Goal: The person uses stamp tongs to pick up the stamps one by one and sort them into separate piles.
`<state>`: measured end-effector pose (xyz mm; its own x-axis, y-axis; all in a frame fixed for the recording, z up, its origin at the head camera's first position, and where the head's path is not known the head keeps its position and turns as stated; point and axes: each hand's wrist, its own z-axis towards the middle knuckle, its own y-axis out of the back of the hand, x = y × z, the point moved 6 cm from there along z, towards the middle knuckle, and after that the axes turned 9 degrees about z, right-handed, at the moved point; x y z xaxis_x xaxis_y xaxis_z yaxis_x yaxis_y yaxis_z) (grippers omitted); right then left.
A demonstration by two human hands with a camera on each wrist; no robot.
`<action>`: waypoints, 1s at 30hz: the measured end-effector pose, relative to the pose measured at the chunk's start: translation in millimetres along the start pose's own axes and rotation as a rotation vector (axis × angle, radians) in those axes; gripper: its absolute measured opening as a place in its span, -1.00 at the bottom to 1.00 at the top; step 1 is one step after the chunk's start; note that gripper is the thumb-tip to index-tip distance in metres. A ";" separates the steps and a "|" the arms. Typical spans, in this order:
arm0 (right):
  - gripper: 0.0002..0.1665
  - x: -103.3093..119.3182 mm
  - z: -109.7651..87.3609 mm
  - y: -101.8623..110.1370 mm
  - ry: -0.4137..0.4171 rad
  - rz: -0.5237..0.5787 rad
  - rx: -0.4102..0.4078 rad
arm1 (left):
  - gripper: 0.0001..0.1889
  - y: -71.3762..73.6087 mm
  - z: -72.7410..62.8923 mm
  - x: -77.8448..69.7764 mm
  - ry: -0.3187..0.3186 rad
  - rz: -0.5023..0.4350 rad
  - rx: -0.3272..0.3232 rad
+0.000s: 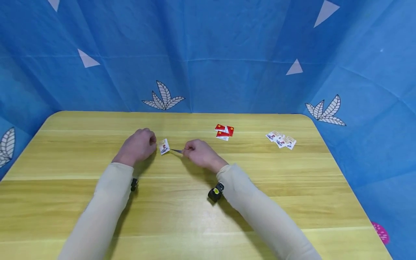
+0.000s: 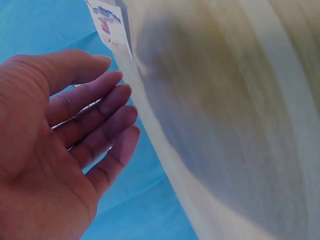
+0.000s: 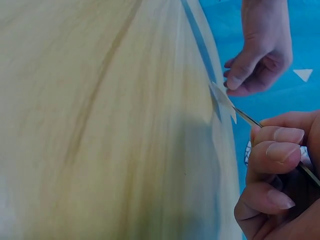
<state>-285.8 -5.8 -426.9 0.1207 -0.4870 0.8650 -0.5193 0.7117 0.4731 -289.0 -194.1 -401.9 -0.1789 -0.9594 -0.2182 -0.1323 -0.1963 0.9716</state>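
Observation:
My right hand (image 1: 200,154) grips slim metal tweezers (image 3: 248,118) between thumb and fingers. At their tip a small printed stamp-like paper (image 1: 164,146), white with a coloured picture, stands tilted over the wooden table. In the right wrist view the paper (image 3: 224,98) shows nearly edge-on, its shadow beside it. My left hand (image 1: 139,144) is just left of the paper, its fingers loosely bent with nothing in them. The left wrist view has this palm (image 2: 45,160) facing the camera and the picture side of the paper (image 2: 112,27) beyond the fingertips.
Several red-and-white paper pieces (image 1: 224,132) lie overlapping at the back of the table (image 1: 169,209). Farther right is a cluster of white picture papers (image 1: 281,139) like the one at the tweezers. A blue cloth (image 1: 211,83) hangs behind the table's far edge.

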 end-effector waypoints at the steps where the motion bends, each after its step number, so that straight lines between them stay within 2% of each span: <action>1: -0.70 -0.3 -0.9 1.7 0.003 0.004 -0.001 | -0.82 0.9 -1.1 -0.2 -0.001 0.003 -0.001; 10: -0.73 -9.9 -10.4 16.9 -0.002 0.163 -0.007 | -0.75 4.8 -6.2 -1.9 0.013 0.016 0.007; 16: -0.75 -16.9 -21.5 27.0 -0.014 0.206 -0.051 | -0.77 3.2 -9.6 0.9 0.014 -0.004 0.016; 20: -0.74 -19.9 -32.5 35.1 -0.014 0.237 -0.074 | -0.80 0.6 -12.7 2.6 -0.008 -0.008 0.016; 30: -0.72 -31.3 -46.1 50.7 -0.019 0.318 -0.074 | -0.80 0.9 -18.2 5.9 -0.023 -0.021 0.007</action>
<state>-276.9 68.9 -422.2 -0.0541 -0.2438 0.9683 -0.4657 0.8640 0.1915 -272.5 -203.6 -400.6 -0.1980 -0.9502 -0.2408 -0.1430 -0.2150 0.9661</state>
